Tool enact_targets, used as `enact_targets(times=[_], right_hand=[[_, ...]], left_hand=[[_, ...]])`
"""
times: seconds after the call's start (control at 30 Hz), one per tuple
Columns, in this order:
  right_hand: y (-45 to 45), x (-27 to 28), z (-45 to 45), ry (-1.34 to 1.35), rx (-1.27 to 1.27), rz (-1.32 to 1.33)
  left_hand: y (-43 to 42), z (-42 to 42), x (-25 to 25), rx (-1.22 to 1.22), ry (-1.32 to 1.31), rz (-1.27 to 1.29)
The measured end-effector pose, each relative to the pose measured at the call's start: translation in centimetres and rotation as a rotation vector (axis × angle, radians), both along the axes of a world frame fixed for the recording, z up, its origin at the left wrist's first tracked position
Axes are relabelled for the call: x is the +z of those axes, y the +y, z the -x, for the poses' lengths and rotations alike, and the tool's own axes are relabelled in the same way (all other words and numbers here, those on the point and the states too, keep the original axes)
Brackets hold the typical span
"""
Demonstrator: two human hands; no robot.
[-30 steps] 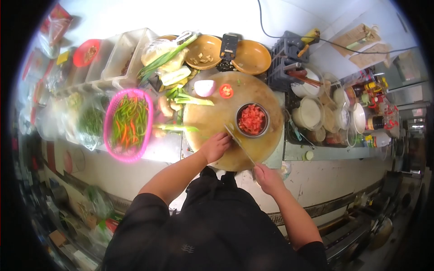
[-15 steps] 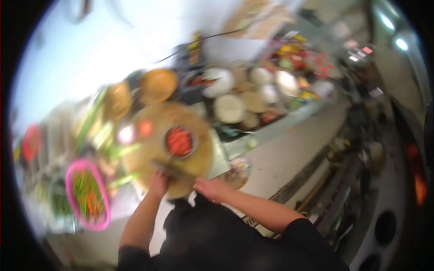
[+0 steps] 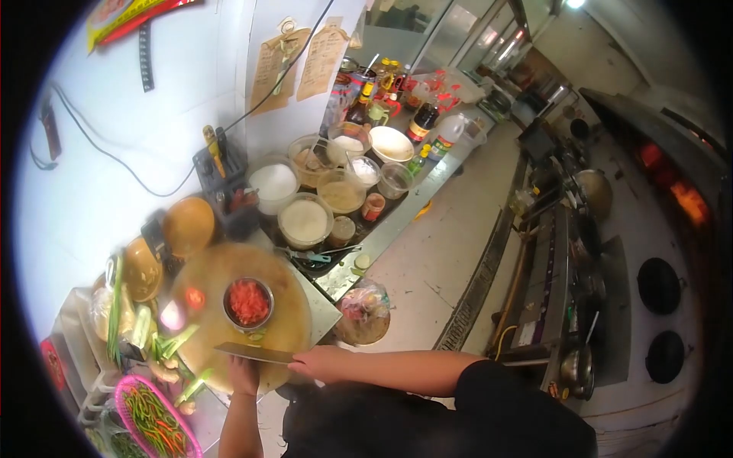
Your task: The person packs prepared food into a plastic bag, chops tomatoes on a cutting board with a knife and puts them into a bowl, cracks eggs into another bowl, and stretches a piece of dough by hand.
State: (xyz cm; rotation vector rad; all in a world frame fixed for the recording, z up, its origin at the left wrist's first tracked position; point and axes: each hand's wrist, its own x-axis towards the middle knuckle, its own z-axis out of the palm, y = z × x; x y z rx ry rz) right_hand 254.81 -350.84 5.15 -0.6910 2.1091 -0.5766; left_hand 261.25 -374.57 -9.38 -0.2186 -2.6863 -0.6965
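A cleaver [image 3: 256, 353] is held level by my right hand [image 3: 317, 362], its fingers closed round the handle. My left hand [image 3: 243, 375] is at the near side of the blade, over the front of the round wooden chopping board [image 3: 292, 320]; the blade hides its fingertips. Just beyond the cleaver stands a metal bowl [image 3: 248, 329] filled with chopped red pieces [image 3: 248, 301], probably tomato. Small green bits [image 3: 255, 337] lie between bowl and blade. A cut red piece [image 3: 195, 298] and a pinkish-white onion [image 3: 172, 314] sit toward the board's left side.
Cut green stalks [image 3: 175, 342] lie left of the board, near a pink basket [image 3: 122, 389] of green and orange strips. Wooden bowls [image 3: 188, 227] lean behind. Seasoning tubs [image 3: 305, 220] and bottles [image 3: 424, 122] line the counter. A bagged bin [image 3: 363, 313] stands right; stoves [image 3: 622, 305] are across the aisle.
The view has swung, so the board and both hands now appear lower and further left. The cleaver is still in my right hand, with the bowl still on the board.
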Motion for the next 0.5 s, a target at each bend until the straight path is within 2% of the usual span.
enact_targets(times=[0.1, 0.13, 0.17, 0.27, 0.33, 0.4, 0.5], right_hand=[[0.3, 1.6, -0.3, -0.089, -0.044, -0.095], [0.0, 0.3, -0.7, -0.094, -0.048, -0.097], [-0.6, -2.0, -1.1, -0.06, -0.07, -0.08], [-1.6, -3.3, -0.2, -0.021, -0.074, 0.023], [-1.3, -1.7, 0.2, -0.018, -0.073, 0.106], [-0.1, 0.8, -0.6, -0.041, -0.036, -0.018], [-0.3, -1.0, -1.0, -0.03, -0.039, -0.11]], left_hand=[[-0.3, -0.1, -0.9, 0.01, 0.001, -0.039], [-0.4, -0.3, -1.0, 0.012, 0.0, -0.061], [-0.4, -0.4, -1.1, 0.008, 0.001, -0.061], [-0.3, -0.5, -0.7, 0.003, -0.012, -0.038], [-0.1, -0.3, 0.2, 0.027, -0.025, -0.062], [-0.1, -0.3, -0.4, 0.045, -0.017, -0.069], [-0.3, -0.7, -1.7, 0.053, -0.021, -0.062]])
